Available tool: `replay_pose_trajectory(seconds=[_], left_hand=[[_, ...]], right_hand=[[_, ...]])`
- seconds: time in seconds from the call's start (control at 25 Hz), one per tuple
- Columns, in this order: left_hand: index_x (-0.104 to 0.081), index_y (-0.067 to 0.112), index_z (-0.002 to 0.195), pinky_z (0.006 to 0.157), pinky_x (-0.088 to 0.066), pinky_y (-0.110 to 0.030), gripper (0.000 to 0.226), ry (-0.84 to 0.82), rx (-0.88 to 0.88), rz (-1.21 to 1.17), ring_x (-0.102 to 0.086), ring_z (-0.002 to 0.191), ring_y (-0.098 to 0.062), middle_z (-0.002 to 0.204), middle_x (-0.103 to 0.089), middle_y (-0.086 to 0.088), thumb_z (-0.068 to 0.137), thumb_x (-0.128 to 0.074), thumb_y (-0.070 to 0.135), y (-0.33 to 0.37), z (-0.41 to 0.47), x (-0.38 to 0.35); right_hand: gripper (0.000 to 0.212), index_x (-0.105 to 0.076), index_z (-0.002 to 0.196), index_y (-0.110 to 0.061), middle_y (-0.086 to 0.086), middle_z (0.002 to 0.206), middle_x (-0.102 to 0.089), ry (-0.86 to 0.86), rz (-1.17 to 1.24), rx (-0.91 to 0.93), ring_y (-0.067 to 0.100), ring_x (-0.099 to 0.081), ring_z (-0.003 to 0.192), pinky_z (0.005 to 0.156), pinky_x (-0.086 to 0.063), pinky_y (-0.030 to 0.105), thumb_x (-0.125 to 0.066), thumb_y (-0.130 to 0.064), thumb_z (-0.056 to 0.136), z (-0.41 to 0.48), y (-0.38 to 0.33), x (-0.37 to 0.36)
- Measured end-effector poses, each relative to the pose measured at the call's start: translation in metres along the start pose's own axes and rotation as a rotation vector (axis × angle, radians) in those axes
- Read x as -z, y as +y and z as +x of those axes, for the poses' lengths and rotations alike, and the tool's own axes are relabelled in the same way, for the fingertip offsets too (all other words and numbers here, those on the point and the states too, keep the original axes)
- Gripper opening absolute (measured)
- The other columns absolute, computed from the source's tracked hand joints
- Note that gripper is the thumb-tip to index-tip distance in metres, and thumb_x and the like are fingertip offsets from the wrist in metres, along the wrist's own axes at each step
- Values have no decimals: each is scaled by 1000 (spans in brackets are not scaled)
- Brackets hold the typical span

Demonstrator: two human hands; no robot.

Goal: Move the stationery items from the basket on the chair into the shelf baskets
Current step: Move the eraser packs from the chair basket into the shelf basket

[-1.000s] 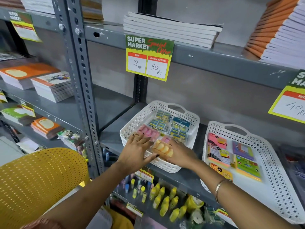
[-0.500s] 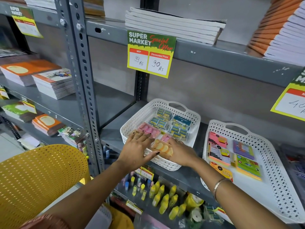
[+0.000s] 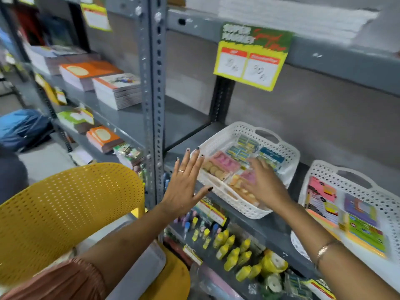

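Observation:
A white perforated shelf basket [image 3: 287,154] on the grey middle shelf holds packs of erasers in pink, orange, tan and blue-green. My left hand [image 3: 186,185] hovers just left of its front corner, fingers spread, holding nothing. My right hand [image 3: 263,182] is blurred and rests over the orange and pink packs [image 3: 240,182] at the basket's front; its fingers look spread. A tan eraser pack [image 3: 214,169] lies at the basket's left side. A second white basket [image 3: 355,172] to the right holds colourful sticker cards. The grey basket on the chair [image 3: 140,269] shows below my left arm.
A yellow perforated chair [image 3: 65,208] stands at lower left. A grey perforated upright [image 3: 153,83] rises left of the basket. Notebook stacks [image 3: 116,89] fill the left shelves. Yellow glue bottles [image 3: 236,252] line the shelf below. A price tag [image 3: 251,59] hangs overhead.
My left hand has lifted off the basket's front and pulled back to the left, fingers spread. My right hand has moved further over the packs. The view has swung right and blurred.

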State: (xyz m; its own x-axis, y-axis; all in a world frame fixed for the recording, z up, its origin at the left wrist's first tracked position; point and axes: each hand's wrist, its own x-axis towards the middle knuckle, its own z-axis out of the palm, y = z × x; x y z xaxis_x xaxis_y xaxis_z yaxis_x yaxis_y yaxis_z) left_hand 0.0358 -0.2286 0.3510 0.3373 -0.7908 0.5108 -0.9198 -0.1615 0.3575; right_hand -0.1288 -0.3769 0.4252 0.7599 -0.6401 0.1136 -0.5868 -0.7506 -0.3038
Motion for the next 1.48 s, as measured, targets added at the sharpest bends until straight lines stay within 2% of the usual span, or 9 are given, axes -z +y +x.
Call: replay_pose_trajectory(seconds=[0.12,0.24,0.44,0.64,0.76,0.92,1.12,1.2,1.48], left_hand=[[-17,10,145,114,0,-45,76,57,178,52,7,143,-21,155,-6,-9,88,-29,58,-37,-47,17],[-13,13,146,114,1,-48,75,38,355,119,10,142,-21,154,-1,-8,89,-23,61,-70,-102,30],[-19,8,145,112,-6,-52,84,-86,665,237,5,142,-31,155,-4,-12,87,-14,68,-112,-215,33],[-32,1,140,110,-17,-56,83,-288,909,320,-9,139,-39,151,-15,-20,86,-24,62,-140,-331,-6],[-32,2,140,109,-12,-55,81,-440,1003,386,-11,139,-37,150,-17,-16,85,-24,61,-142,-388,-34],[-34,3,140,107,-14,-58,81,-576,1000,434,-12,138,-35,149,-19,-15,86,-25,62,-154,-446,-64],[-26,3,142,113,0,-46,79,-601,1017,378,5,140,-29,151,-4,-10,88,-32,61,-161,-475,-78],[-27,3,142,113,2,-44,77,-577,1006,373,5,140,-28,151,-4,-9,89,-35,59,-161,-480,-81],[-49,4,128,109,-7,-55,64,-543,969,342,-9,137,-32,145,-36,-22,88,-31,50,-163,-482,-84]], right_hand=[[47,-46,122,-15,8,121,-52,247,36,238,27,-48,113,84,-48,39,-65,-25,80,6,-55,-8],[39,-52,117,-13,9,113,-56,235,134,407,27,-51,108,82,-45,35,-64,-20,80,8,-113,-45],[43,-49,121,-11,12,119,-53,-75,92,577,31,-47,115,95,-42,41,-61,-24,81,5,-184,-175],[42,-44,121,-13,10,123,-50,-500,-11,657,29,-43,119,94,-41,40,-57,-24,83,-34,-220,-342],[42,-42,125,-10,11,128,-46,-697,-21,664,29,-40,124,98,-40,39,-55,-19,86,-64,-223,-419],[44,-45,120,-9,11,128,-46,-839,-26,675,29,-40,123,95,-39,39,-61,-22,81,-97,-226,-499],[59,-42,121,-9,14,125,-46,-790,-20,702,31,-42,118,97,-37,39,-70,-28,74,-114,-232,-539],[61,-41,122,-7,14,125,-46,-756,-25,721,31,-42,117,99,-37,40,-71,-29,73,-118,-234,-547],[56,-44,116,-6,14,122,-47,-701,17,680,30,-43,114,94,-41,39,-72,-24,71,-123,-226,-552]])
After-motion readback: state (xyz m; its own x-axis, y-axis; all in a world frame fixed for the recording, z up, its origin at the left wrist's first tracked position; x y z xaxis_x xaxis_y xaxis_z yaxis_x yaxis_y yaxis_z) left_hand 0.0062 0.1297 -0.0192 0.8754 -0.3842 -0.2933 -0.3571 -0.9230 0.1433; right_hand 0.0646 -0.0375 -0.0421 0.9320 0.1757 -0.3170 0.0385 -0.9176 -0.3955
